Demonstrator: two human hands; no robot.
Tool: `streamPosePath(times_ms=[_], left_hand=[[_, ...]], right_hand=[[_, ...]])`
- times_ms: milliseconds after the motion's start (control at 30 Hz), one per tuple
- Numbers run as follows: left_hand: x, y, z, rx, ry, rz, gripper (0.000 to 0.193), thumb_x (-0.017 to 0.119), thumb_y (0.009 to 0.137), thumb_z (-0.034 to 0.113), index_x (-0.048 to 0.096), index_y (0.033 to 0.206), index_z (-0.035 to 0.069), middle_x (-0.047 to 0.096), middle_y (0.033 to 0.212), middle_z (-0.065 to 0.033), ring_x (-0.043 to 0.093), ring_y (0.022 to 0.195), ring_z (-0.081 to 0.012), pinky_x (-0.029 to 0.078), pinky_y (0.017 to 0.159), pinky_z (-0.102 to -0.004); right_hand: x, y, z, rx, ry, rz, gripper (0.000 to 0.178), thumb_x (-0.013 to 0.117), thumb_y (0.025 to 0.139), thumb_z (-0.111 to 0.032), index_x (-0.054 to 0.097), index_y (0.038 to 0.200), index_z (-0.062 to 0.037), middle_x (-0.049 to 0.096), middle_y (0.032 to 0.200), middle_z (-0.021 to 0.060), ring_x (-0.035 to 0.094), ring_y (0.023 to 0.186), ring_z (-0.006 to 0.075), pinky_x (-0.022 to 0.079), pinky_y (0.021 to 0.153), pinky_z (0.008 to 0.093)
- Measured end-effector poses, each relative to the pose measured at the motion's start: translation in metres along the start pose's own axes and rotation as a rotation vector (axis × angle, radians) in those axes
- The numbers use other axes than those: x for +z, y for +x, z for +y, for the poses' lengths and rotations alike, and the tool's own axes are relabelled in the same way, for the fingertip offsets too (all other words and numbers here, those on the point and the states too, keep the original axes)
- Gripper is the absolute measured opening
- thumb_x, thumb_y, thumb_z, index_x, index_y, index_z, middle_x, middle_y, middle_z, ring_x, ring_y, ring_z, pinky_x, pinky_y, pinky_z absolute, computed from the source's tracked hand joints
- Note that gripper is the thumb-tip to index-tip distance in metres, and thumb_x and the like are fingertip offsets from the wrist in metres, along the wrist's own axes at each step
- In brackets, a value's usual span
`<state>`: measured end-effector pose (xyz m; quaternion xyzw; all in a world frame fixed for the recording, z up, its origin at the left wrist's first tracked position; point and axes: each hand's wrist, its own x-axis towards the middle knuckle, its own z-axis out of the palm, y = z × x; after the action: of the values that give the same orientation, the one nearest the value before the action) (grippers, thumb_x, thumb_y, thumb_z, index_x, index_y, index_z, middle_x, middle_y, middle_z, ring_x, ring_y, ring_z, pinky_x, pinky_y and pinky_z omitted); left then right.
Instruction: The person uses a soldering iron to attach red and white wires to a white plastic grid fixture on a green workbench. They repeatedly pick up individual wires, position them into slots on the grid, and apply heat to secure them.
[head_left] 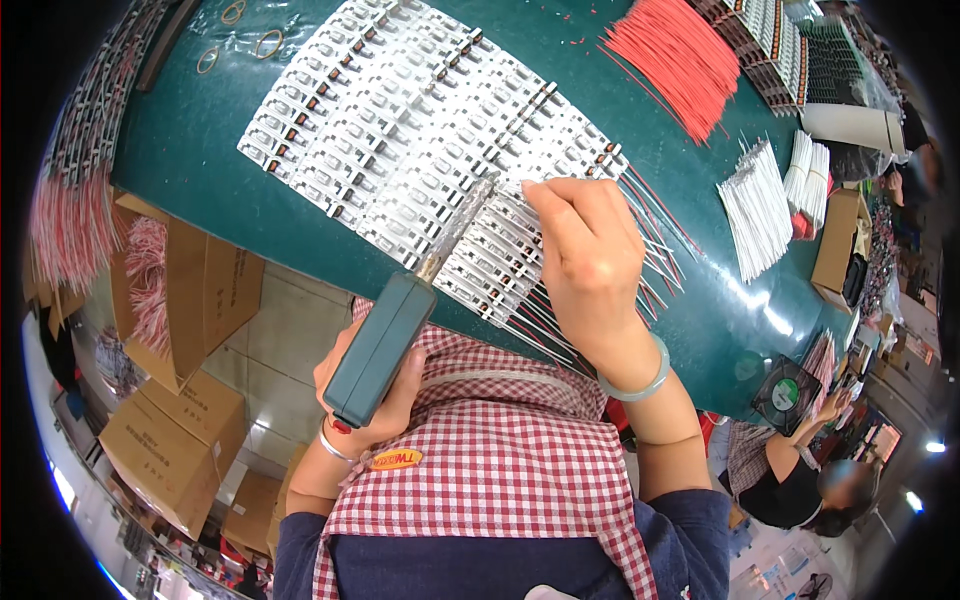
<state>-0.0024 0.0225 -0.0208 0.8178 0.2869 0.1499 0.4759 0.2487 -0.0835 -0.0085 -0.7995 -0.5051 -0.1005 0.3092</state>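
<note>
My left hand (pixel 345 375) is closed round the boxy dark green handle of a hand tool (pixel 378 345) with a long, crusted metal barrel; I cannot tell its exact kind. The barrel reaches up over white plastic parts (pixel 400 130), set in close rows on the green table. At the barrel's tip, my right hand (pixel 588 250) pinches with thumb and forefinger just above the rows; what is between the fingertips is too small to make out. Red and white wires (pixel 540 335) run from the nearest rows, passing under my right hand toward the table's near edge.
On the green table (pixel 200 190) lie a bundle of red wires (pixel 675 65), white wires (pixel 755 210) and rubber bands (pixel 268 43). A black fan (pixel 785 390) sits near the right edge. Cardboard boxes (pixel 180 450) stand at left. Another person (pixel 790 470) works at right.
</note>
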Motion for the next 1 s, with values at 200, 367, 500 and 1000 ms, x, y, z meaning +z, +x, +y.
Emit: streamPosePath(times_ms=[200, 367, 500, 1000], left_hand=[[0.000, 0.011, 0.006, 0.046, 0.001, -0.018, 0.029, 0.080, 0.078, 0.004, 0.075, 0.106, -0.003, 0.073, 0.107, -0.0201, 0.075, 0.085, -0.0308, 0.060, 0.072, -0.0338], [0.005, 0.010, 0.003, 0.037, -0.007, -0.032, 0.026, 0.079, 0.078, 0.002, 0.075, 0.103, -0.002, 0.073, 0.104, -0.0184, 0.074, 0.083, -0.0295, 0.059, 0.071, -0.0335], [0.003, 0.010, 0.002, 0.061, 0.019, -0.049, 0.025, 0.079, 0.078, 0.001, 0.075, 0.102, -0.001, 0.072, 0.103, -0.0181, 0.074, 0.082, -0.0296, 0.059, 0.071, -0.0334], [-0.002, 0.012, 0.008, 0.093, 0.052, -0.022, 0.026, 0.080, 0.078, 0.003, 0.075, 0.102, -0.003, 0.073, 0.102, -0.0196, 0.074, 0.082, -0.0308, 0.059, 0.071, -0.0348]], right_hand=[[0.007, -0.001, 0.004, -0.016, -0.012, -0.005, 0.032, 0.068, 0.068, 0.004, 0.071, 0.100, 0.0028, 0.066, 0.094, 0.0098, 0.061, 0.083, 0.0259, 0.052, 0.069, 0.0362], [0.008, 0.002, 0.004, -0.031, -0.032, -0.007, 0.032, 0.069, 0.067, 0.002, 0.072, 0.100, 0.0028, 0.067, 0.094, 0.0094, 0.061, 0.083, 0.0251, 0.053, 0.068, 0.0352], [0.009, 0.002, 0.002, -0.042, -0.069, -0.003, 0.032, 0.069, 0.068, 0.000, 0.072, 0.099, 0.0034, 0.067, 0.093, 0.0095, 0.060, 0.082, 0.0248, 0.053, 0.067, 0.0341], [0.009, 0.004, -0.001, -0.064, -0.115, -0.023, 0.027, 0.068, 0.071, 0.000, 0.072, 0.097, 0.0048, 0.065, 0.092, 0.0104, 0.059, 0.081, 0.0250, 0.052, 0.065, 0.0338]])
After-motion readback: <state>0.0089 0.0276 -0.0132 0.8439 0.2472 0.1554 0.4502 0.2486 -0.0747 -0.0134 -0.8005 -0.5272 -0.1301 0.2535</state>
